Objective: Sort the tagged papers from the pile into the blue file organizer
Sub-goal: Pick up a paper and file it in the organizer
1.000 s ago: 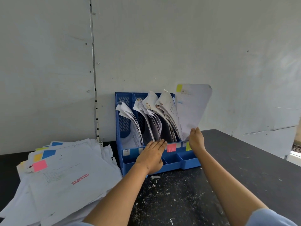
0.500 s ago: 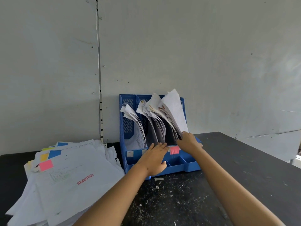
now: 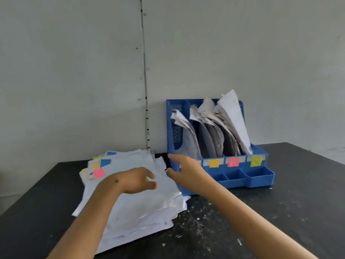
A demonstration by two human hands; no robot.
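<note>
Blue file organizer [image 3: 261, 177] full of papers [image 3: 233, 120]

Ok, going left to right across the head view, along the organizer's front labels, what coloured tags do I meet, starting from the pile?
Pink tag on the pile → orange tag → pink tag on the organizer → yellow-green tag.
</note>
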